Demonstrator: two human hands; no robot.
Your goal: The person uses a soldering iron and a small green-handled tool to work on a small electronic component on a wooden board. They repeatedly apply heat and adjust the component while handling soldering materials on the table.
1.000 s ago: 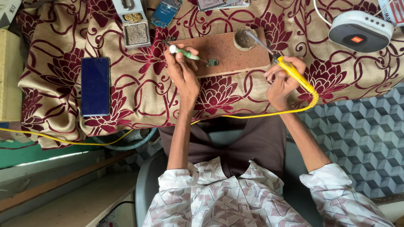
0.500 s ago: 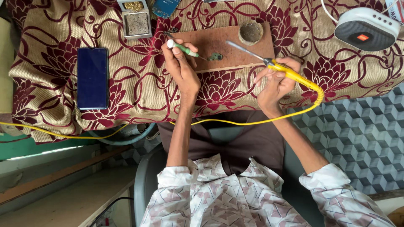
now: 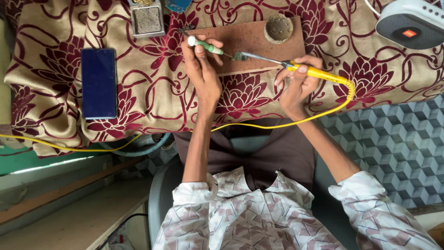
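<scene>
The tabletop (image 3: 60, 28) was covered by a gold cloth (image 3: 148, 102) with dark red flowers. On it lay a brown board (image 3: 259, 39), at the top centre. A grey speaker (image 3: 409, 23) with an orange patch sat at the top right corner, well apart from the board. A dark phone (image 3: 99, 83) lay face up on the cloth to the left.

A square metal tin (image 3: 147, 19) stood just left of the board, filled with a grey, rough pad. A small round pot (image 3: 279, 28) sat on the board's upper right part, holding a dull brownish paste.

The right hand (image 3: 298, 81) had its grip closed on a yellow soldering iron (image 3: 314, 73), held like a pen, with the metal tip pointing left onto the board. Its yellow cord (image 3: 277, 124) looped down from the handle and ran left across the cloth's edge. The left hand (image 3: 203, 69) had its grip closed on a green-handled tool (image 3: 206, 45), pinched between thumb and fingers. That tool's point met a small dark part (image 3: 239, 56) on the board, and the iron's tip touched the same part from the right.
</scene>
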